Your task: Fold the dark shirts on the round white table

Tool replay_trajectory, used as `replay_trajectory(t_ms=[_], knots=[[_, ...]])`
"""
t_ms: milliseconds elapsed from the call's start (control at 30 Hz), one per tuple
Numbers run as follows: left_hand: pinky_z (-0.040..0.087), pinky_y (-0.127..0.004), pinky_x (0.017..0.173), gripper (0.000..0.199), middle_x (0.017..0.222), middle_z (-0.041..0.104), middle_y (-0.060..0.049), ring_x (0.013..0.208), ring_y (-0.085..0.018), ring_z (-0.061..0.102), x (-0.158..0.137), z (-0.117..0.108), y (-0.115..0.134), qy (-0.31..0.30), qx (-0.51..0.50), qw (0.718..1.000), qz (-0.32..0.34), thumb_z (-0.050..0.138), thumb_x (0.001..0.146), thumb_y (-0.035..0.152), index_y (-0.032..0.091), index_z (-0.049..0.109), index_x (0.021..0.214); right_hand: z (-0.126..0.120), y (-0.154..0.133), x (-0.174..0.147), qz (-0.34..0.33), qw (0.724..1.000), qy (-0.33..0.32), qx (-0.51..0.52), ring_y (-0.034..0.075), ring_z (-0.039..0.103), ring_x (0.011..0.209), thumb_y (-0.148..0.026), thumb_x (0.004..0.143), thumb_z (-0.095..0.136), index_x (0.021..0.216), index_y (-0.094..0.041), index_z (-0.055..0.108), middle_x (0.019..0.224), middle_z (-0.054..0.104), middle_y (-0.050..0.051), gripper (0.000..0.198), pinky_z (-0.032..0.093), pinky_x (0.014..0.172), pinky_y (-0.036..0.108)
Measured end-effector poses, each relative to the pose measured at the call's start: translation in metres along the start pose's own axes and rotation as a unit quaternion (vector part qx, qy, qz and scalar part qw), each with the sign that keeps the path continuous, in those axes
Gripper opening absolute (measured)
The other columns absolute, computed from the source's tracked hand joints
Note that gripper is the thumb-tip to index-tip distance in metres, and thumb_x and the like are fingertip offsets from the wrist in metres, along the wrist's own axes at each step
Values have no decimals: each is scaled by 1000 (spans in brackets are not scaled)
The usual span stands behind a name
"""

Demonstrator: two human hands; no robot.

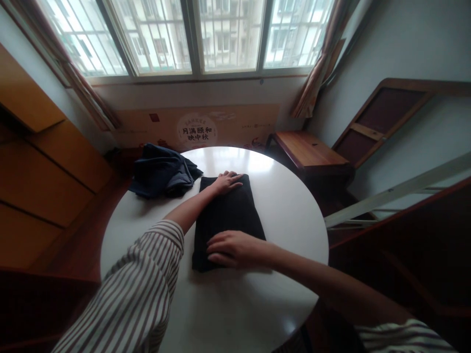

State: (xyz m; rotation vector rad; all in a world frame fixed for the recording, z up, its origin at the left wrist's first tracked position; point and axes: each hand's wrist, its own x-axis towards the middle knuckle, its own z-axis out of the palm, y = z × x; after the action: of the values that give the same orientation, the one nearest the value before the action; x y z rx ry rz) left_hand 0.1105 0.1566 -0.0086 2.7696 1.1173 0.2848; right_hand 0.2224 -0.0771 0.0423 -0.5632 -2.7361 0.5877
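Observation:
A black garment (230,211), folded into a flat oblong, lies in the middle of a round white table (290,215). Its exact kind cannot be made out. On its far end rests my left hand (227,183), fingers spread and laid flat on the cloth. Across its near end lies my right hand (239,249), palm down with the fingers stretched out to the left. Both hands press on the fabric and neither grips it. Beyond my left forearm, a dark blue heap of clothing (162,171) sits at the table's far left edge, loosely crumpled.
A wooden stool or bench (312,149) stands beyond the table at the right. Wooden cabinets (40,181) line the left side. A barred window (228,34) with curtains is ahead, above a printed banner (198,125). A pale metal rail (397,191) slants at the right.

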Motion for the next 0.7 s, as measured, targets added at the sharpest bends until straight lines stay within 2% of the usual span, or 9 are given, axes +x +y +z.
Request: replay_trajectory(t_ms=[33,100,200,300,367,567,700], knots=[[34,-49,106,57,145,46,-9,127,-31,43,-1,1,0,4,-12,1000,-1,36,98,56,33,39,150,-7,10,4,24,999,21,2,19,60,119,-41,104,36,125,-17,65,127,66,11,42,43,106,33],[34,-46,108,55,145,48,-8,128,-29,45,0,1,0,18,-58,998,-16,39,98,54,32,43,148,-14,30,11,101,992,62,-35,23,55,126,-40,104,38,130,-14,62,134,62,13,44,41,109,37],[40,-39,104,56,136,58,-10,123,-27,52,8,-2,-4,46,-177,980,-78,50,92,56,22,57,137,-7,48,13,170,979,47,-101,34,32,143,-53,99,42,146,-19,47,154,39,15,58,25,116,57],[51,-36,86,57,105,71,-12,99,-28,65,21,-9,-9,0,-275,953,-123,67,77,62,12,71,106,8,46,8,152,981,10,-117,37,22,147,-61,98,39,151,-30,39,161,27,11,61,15,115,65],[52,-33,75,54,87,71,-9,83,-25,66,28,-16,-12,-37,-300,946,-115,75,70,60,11,71,92,12,39,5,139,984,6,-115,35,20,148,-62,98,37,152,-34,36,161,26,9,60,12,115,64],[50,-28,72,43,81,67,-2,76,-18,62,40,-37,-18,-42,-284,954,-88,82,66,45,16,65,92,4,37,1,127,987,-14,-98,34,17,149,-62,98,38,151,-35,38,162,26,5,59,9,116,62],[51,-29,77,39,88,67,-3,80,-18,62,46,-40,-21,20,-276,959,-69,76,76,43,15,63,99,4,43,5,131,987,-13,-93,35,16,149,-63,98,37,151,-35,37,161,27,5,60,5,116,64]])
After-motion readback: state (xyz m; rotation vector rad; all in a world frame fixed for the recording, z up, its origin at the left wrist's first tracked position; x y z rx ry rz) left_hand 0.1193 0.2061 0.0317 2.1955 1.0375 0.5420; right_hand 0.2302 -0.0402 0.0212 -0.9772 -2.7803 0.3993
